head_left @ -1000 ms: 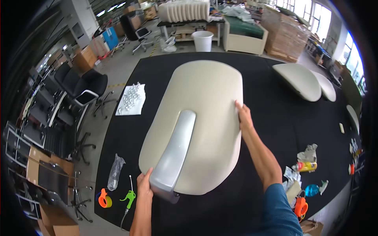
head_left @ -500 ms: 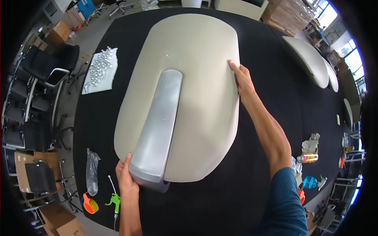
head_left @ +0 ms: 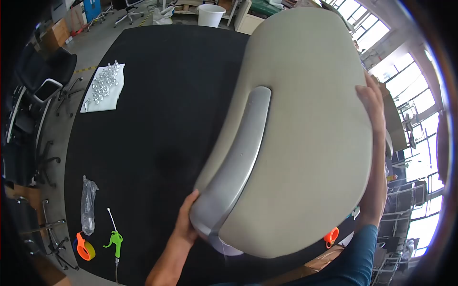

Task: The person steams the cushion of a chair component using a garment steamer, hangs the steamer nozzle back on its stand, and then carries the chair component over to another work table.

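A large smooth beige shell (head_left: 310,143), rounded like a chair back, is held up off the black table and tilted. Down its left part runs a curved silver-grey support bar (head_left: 241,162) with a thick lower end. My left hand (head_left: 186,224) grips that lower end, thumb on the near face and fingers hidden behind. At the far right edge of the shell, my right hand (head_left: 373,102) holds on with its fingers partly out of sight. My right forearm is partly hidden behind the shell.
On the black table (head_left: 157,138) lie a white cloth (head_left: 114,95) with many shiny metal parts (head_left: 105,83), a clear plastic bag (head_left: 88,205), a green air blow gun (head_left: 115,240) and an orange tape dispenser (head_left: 85,248). Another orange item (head_left: 330,236) sits at right.
Both hands have raised the beige shell and shifted it to the right. It is now tilted, its right side turned up, and it looks larger. The view has swung too.
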Action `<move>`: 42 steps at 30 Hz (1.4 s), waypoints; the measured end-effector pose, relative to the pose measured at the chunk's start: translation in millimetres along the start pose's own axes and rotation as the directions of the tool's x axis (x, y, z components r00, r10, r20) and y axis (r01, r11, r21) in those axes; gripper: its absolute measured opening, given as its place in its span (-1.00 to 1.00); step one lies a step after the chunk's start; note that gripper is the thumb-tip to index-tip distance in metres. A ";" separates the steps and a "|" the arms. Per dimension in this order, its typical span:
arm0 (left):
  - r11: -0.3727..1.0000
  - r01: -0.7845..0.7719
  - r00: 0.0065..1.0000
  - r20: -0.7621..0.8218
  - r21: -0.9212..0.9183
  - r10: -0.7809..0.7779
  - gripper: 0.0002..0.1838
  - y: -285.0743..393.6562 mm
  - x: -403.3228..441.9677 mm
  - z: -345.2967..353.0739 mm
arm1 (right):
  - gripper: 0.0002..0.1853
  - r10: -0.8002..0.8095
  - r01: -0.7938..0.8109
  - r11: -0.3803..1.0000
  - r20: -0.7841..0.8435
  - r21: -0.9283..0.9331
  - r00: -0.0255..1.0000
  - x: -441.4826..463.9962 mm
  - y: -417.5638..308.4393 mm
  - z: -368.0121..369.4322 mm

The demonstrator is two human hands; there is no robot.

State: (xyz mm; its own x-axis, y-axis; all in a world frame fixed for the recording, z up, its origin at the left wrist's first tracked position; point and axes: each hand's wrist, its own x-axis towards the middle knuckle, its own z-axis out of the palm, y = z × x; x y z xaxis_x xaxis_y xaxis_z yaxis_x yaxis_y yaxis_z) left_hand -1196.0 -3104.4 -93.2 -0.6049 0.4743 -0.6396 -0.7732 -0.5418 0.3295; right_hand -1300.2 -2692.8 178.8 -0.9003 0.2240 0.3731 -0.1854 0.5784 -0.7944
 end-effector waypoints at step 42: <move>0.832 -0.474 0.880 -0.127 -0.287 0.458 0.24 -31.0 28.7 -71.9 | -0.71 0.670 -0.648 0.726 -0.023 0.230 0.742 -447.8 96.8 37.6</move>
State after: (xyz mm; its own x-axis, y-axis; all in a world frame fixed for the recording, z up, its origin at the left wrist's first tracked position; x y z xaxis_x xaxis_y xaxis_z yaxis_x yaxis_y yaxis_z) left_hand -1175.8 -3124.0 -171.7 -0.8621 0.0816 -0.5002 -0.3023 -0.8749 0.3784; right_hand -929.8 -2766.6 -83.2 -0.7832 0.5719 -0.2440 0.3584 0.0946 -0.9288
